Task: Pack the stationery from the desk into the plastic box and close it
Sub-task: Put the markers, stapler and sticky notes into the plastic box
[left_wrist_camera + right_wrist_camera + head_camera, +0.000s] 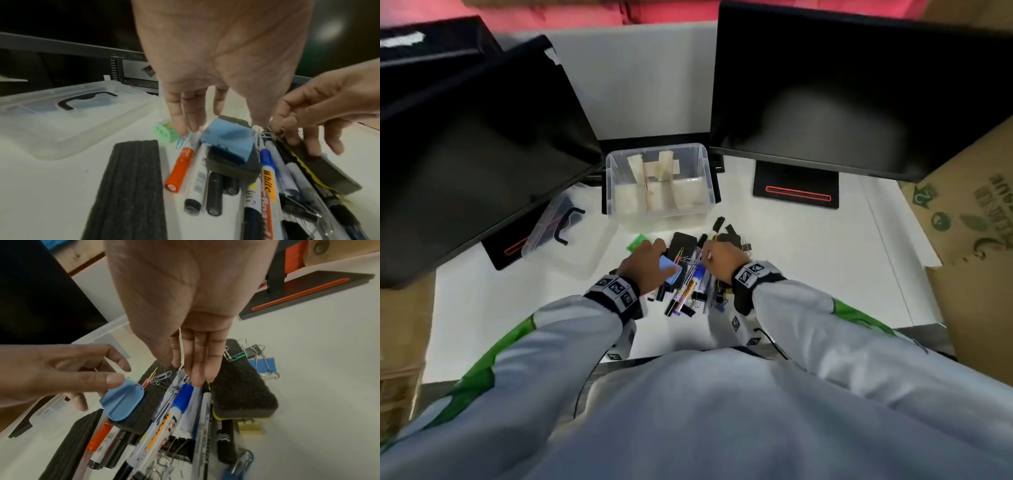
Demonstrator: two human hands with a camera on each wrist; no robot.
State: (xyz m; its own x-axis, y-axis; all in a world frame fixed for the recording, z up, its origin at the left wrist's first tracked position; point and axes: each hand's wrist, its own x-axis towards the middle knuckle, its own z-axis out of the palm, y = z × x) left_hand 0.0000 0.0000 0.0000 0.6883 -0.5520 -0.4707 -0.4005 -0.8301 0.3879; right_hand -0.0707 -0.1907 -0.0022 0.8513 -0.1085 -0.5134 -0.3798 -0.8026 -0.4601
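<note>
The clear plastic box (610,185) stands open behind a heap of stationery. My left hand (659,255) hovers over a blue-handled black eraser (228,141), fingers straight and the thumb resting on the blue handle (123,400). My right hand (185,371) pinches a thin white band (181,350) between thumb and forefinger above a blue-capped whiteboard marker (183,399). Around them lie an orange marker (180,168), a green sharpener (164,131), a yellow-striped black eraser (240,389), paper clips (162,378) and binder clips (261,363).
The box's clear lid (565,240) with a black handle lies left of the heap. Two dark monitors (852,96) overhang the desk, their stands (796,192) at the back. A cardboard box (972,240) closes the right side. A black felt strip (127,186) lies near the lid.
</note>
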